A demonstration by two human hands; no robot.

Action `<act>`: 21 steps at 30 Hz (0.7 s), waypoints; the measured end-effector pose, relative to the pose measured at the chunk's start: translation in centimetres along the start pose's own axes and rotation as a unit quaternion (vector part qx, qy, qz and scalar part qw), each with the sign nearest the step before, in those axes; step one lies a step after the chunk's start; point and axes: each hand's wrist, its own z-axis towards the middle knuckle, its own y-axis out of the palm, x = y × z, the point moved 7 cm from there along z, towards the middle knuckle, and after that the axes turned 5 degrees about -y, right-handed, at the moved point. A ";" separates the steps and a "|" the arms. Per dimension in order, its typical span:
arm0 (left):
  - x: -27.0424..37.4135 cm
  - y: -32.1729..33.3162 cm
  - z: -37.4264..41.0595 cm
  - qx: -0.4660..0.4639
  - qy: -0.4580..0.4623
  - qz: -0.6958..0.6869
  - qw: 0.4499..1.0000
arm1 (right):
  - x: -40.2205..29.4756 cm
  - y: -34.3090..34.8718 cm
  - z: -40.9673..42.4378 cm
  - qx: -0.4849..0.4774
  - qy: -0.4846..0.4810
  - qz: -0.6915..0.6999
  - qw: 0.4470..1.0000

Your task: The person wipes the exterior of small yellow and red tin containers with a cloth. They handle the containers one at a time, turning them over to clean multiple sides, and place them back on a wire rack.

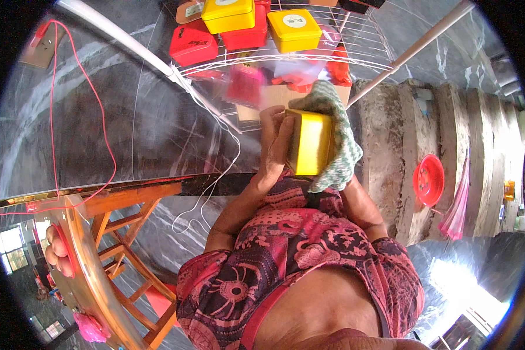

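Note:
A yellow tin box (311, 142) is held up in front of my body, its bright side facing me. My left hand (276, 136) grips it along its left side. A green-and-white cloth (342, 135) wraps over the far and right sides of the tin. Under that cloth my right hand (350, 184) presses against the tin; its fingers are hidden and only the wrist end shows.
A white wire rack (363, 59) ahead carries yellow tins (295, 28), red tins (194, 43) and plastic bags. White cord (232, 164) hangs from its left post. Rough steps (380, 131) rise at right, holding a red basin (428, 180) and a folded umbrella (457, 205). A wooden stool (135, 267) stands left.

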 end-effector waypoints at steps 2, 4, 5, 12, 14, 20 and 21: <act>-0.6 -0.2 -0.2 0.014 0.021 0.001 1.000 | -0.1 0.8 0.4 -0.030 -0.029 -0.028 0.999; -0.4 0.1 -0.5 0.034 -0.006 0.054 0.998 | 0.1 0.7 0.6 -0.040 -0.035 -0.029 0.998; -0.9 0.3 -0.7 0.005 -0.008 0.036 0.999 | 0.3 0.5 0.7 -0.041 -0.035 -0.030 0.998; 0.3 1.4 -1.4 -0.173 -0.081 -0.122 0.974 | 2.1 -0.2 1.3 -0.052 0.000 0.025 0.998; 0.9 2.0 -1.6 -0.181 -0.080 -0.054 0.979 | 2.7 -0.3 1.5 -0.052 0.021 0.046 0.997; -0.6 2.1 -1.6 -0.146 -0.117 -0.112 0.976 | 2.4 0.3 1.2 -0.044 0.054 0.059 0.996; -0.7 2.1 -1.3 -0.128 -0.108 -0.116 0.979 | 2.2 0.6 1.1 -0.043 0.056 0.053 0.996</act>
